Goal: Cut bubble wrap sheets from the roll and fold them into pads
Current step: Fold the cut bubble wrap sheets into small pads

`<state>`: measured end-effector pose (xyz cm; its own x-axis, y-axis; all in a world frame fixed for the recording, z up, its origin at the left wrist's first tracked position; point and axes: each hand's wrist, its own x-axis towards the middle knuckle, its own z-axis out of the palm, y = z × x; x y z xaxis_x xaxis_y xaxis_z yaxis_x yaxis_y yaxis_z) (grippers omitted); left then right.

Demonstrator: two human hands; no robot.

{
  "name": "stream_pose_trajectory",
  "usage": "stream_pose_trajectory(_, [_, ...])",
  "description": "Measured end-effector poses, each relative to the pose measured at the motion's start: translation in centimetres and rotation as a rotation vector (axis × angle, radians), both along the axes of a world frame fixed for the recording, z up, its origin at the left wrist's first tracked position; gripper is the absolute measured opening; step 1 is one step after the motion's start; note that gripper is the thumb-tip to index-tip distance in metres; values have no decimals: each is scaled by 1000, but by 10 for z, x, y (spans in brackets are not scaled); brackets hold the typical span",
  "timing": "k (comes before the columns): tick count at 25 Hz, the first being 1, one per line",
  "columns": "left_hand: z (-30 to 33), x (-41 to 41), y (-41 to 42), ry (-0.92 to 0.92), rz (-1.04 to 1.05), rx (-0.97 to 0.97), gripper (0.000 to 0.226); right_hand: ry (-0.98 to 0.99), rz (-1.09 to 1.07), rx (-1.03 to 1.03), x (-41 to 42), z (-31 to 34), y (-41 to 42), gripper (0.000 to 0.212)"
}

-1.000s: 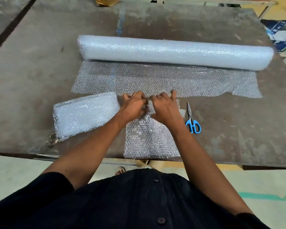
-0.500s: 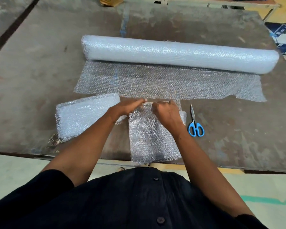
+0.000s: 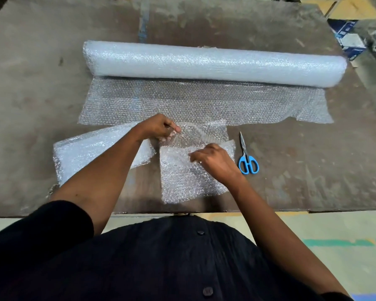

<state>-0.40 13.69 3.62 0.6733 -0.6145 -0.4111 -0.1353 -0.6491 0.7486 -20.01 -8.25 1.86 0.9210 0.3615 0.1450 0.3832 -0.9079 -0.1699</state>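
Note:
A cut bubble wrap sheet (image 3: 189,181) lies folded at the table's near edge, its far part lifted and curling over. My left hand (image 3: 159,128) pinches that raised far edge at the left. My right hand (image 3: 213,159) pinches the sheet's upper layer nearer me. The bubble wrap roll (image 3: 215,63) lies across the table behind, with an unrolled length (image 3: 204,103) spread toward me. A folded pad (image 3: 91,153) rests to the left, partly under my left forearm. Blue-handled scissors (image 3: 248,157) lie shut to the right of the sheet.
The worn brown table (image 3: 313,170) ends at a near edge close to my body. Cardboard and a blue-and-white box (image 3: 347,38) stand beyond the table's far right corner. Pale floor with green tape (image 3: 339,243) shows at the lower right.
Both hands were pressing side by side on the sheet's far fold. They have since lifted that edge; my right hand has drawn it toward me while my left holds it up.

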Motion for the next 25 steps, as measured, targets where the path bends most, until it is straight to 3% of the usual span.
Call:
stream_pose_trajectory(4, [-17,8,-1,-230,3,2,42,-16,31,-5,-13,0,-8,24])
stream_pose_trajectory(8, [-19,-1,-7,-273,54,-3,34,-79,8,22,-32,-7,6,19])
stream_pose_trajectory(12, [-29,-7,-5,-350,30,34,24,-124,71,-45,-48,-27,33,35])
stream_pose_trajectory(15, [-37,-11,-3,-447,34,92,26,-149,76,-98,-55,-40,44,33])
stream_pose_trajectory(18, [-37,-18,0,-671,-21,221,29,-102,102,-132,-59,-42,48,34])
stream_pose_trajectory(21, [-33,-41,-4,-840,-5,303,49,32,122,-116,-64,-41,47,36])
stream_pose_trajectory(25, [-40,-93,-6,-758,-69,134,53,93,117,-74,-74,-28,48,55])
